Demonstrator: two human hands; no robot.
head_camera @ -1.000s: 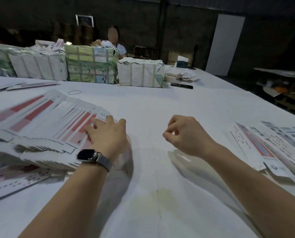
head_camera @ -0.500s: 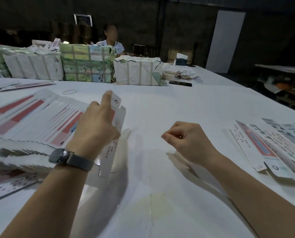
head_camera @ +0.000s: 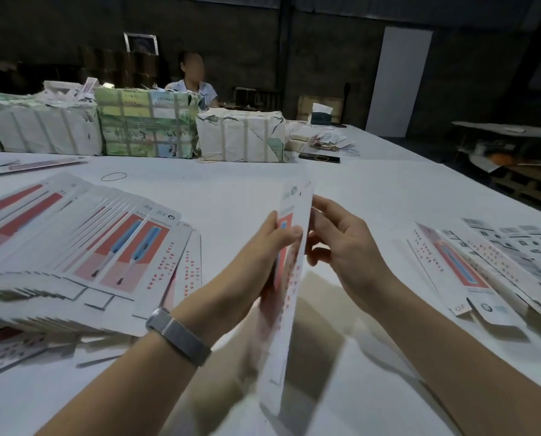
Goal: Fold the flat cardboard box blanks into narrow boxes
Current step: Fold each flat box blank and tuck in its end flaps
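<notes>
A: Where's the blank? 
B: One box blank (head_camera: 289,278) held up over the white table (head_camera: 341,190), mid-frame, long edge running away from the camera. Left hand (head_camera: 263,250) grips its left side, fingertips curled onto the printed red face. Right hand (head_camera: 341,247) is just right of it, fingers loosely bent; thumb side seems to touch the edge, but I can't tell if it's actually pinching.

A: Surroundings?
B: Fanned stack of flat blanks (head_camera: 83,247) on the left, near the left forearm. Finished narrow boxes (head_camera: 489,265) lying on the right, well apart from the hands. Rubber band (head_camera: 113,176) beyond the stack. Three strapped wrapped bundles (head_camera: 146,127) in a row farther back, a black phone (head_camera: 319,157) beside the rightmost one, a tissue box (head_camera: 321,116) behind that. A seated person (head_camera: 193,86) beyond the bundles. Watch band (head_camera: 178,336) on the left wrist.

A: Anything unclear?
B: Lower end of the held blank is motion-blurred, print unreadable. The left hand hides part of its left side. The stack and the boxes are cut off by the frame edges. Background is dark, little detail.
</notes>
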